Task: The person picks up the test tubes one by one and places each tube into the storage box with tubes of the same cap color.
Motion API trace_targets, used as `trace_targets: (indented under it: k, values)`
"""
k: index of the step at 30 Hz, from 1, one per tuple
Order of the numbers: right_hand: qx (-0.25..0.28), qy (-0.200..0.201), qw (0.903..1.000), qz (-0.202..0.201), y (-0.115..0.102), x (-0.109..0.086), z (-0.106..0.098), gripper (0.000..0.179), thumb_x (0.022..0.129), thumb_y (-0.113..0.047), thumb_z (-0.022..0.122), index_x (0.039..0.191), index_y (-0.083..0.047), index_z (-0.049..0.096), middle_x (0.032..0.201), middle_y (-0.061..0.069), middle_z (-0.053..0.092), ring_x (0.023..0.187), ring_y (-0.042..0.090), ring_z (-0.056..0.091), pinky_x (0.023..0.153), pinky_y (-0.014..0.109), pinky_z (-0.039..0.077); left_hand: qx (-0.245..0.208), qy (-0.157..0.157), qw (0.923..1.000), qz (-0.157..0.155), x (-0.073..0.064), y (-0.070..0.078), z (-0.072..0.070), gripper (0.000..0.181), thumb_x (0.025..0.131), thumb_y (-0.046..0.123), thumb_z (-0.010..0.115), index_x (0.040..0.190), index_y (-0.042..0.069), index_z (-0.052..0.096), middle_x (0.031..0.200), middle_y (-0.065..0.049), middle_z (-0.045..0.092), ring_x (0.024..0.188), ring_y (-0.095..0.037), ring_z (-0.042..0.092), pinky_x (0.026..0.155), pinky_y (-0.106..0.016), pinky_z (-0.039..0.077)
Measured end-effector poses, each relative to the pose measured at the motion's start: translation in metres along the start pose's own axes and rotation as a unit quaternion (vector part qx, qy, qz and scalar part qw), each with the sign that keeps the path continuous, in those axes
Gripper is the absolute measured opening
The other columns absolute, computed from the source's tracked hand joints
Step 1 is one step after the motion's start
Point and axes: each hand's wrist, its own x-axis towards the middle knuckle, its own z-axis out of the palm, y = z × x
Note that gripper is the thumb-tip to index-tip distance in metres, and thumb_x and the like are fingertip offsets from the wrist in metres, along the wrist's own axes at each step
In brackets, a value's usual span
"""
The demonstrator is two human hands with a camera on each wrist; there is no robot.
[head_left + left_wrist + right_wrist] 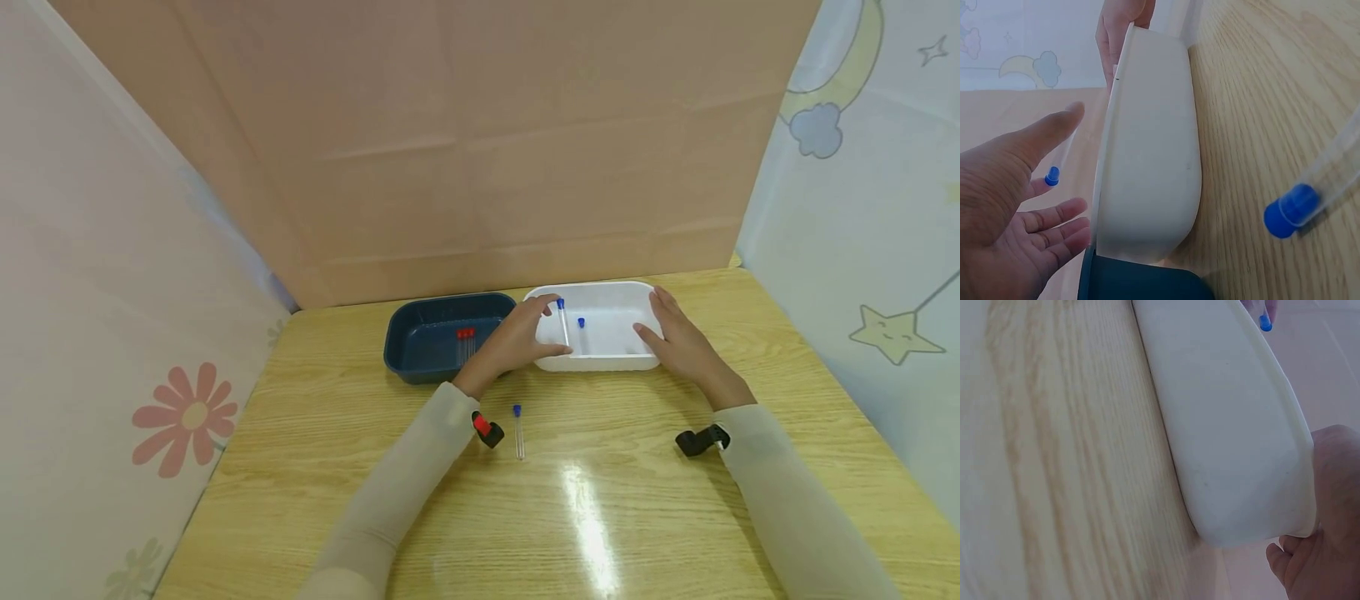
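Observation:
My left hand [517, 337] is over the left part of a white plastic tray [600, 363]. It pinches a clear test tube [565, 327] with a blue cap [1052, 175], index finger near the cap and thumb near the other end. My right hand [681, 346] grips the white tray's right end, its thumb over the front side. Another blue-capped test tube [581, 323] is inside that tray, mostly faint. One more blue-capped test tube [519, 433] lies on the table beside my left wrist.
A dark blue tray [412, 375] stands left of the white one, close against it. Several red-capped test tubes [466, 335] lie in it, partly behind my left hand. Tan cloth [480, 167] hangs behind the wooden table [337, 500]; patterned cloths flank it.

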Motion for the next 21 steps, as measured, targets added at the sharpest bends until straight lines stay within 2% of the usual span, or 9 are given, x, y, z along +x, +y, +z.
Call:
trace_targets:
  k: [9,17,21]
  values:
    - [0.004,0.000,1.0000,-0.002,0.001,-0.001,0.001,0.079,0.110,-0.040,0.042,0.159,0.006,0.002,0.168,0.020,-0.009,0.153,0.043,-0.004,0.118,0.066,0.008,0.030,-0.003,0.9995,0.004,0.015,-0.001,0.007,0.092,0.082,0.041,0.086,0.155,0.012,0.039,0.134,-0.012,0.059,0.114,-0.019,0.055,0.095,-0.031,0.050]
    - [0.004,-0.003,1.0000,-0.004,-0.001,-0.002,0.000,0.079,0.110,-0.040,0.042,0.159,0.006,0.002,0.168,0.020,-0.009,0.153,0.044,-0.003,0.118,0.066,0.009,0.055,-0.018,0.9983,-0.007,0.019,0.000,0.018,0.094,0.081,0.045,0.086,0.155,0.011,0.039,0.125,-0.007,0.062,0.111,-0.017,0.056,0.090,-0.031,0.052]
    - [0.004,-0.003,1.0000,-0.004,-0.001,-0.002,0.000,0.078,0.110,-0.040,0.042,0.159,0.007,0.002,0.168,0.020,-0.009,0.153,0.044,-0.003,0.118,0.066,0.009,0.069,-0.031,0.9971,-0.013,0.023,0.000,0.022,0.091,0.082,0.045,0.085,0.153,0.010,0.042,0.124,-0.006,0.063,0.111,-0.017,0.056,0.092,-0.030,0.052]
